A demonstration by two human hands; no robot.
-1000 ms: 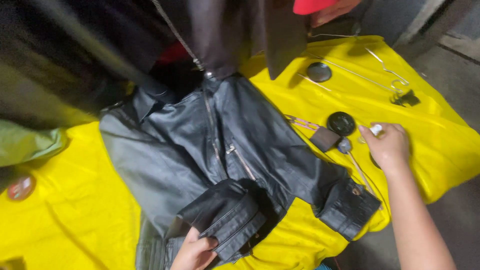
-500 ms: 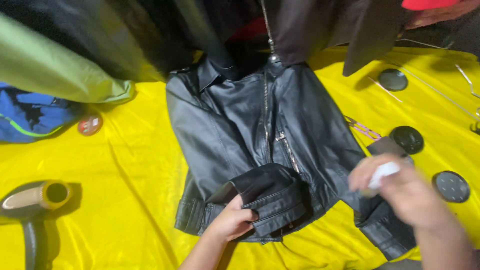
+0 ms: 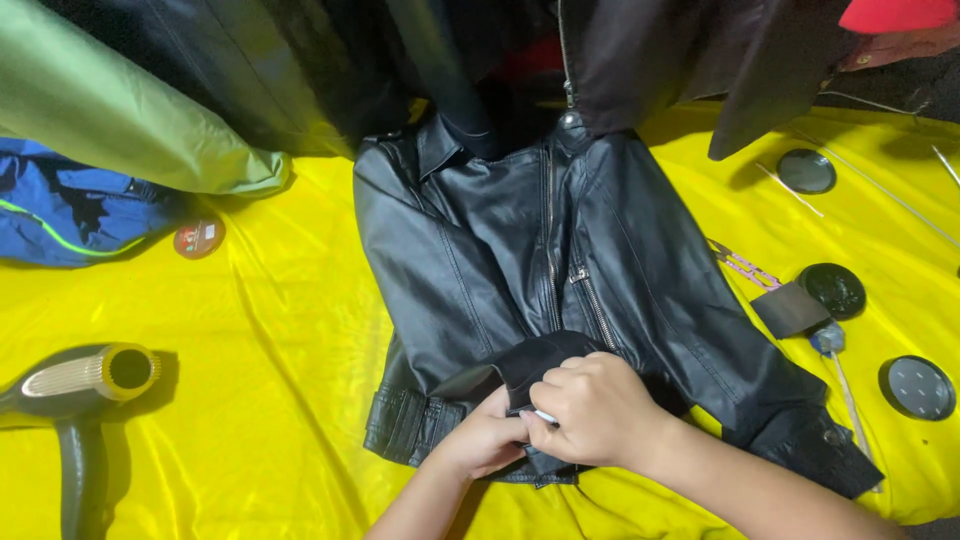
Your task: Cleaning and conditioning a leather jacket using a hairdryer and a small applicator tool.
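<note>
The black leather jacket [image 3: 560,270] lay spread flat on the yellow cloth [image 3: 270,330], front zipped, hem turned up. The left hand [image 3: 485,445] pinched that fold; the right hand [image 3: 595,410] clenched a small white object against it. 3 round black tins [image 3: 918,388] sat closed, contents hidden
</note>
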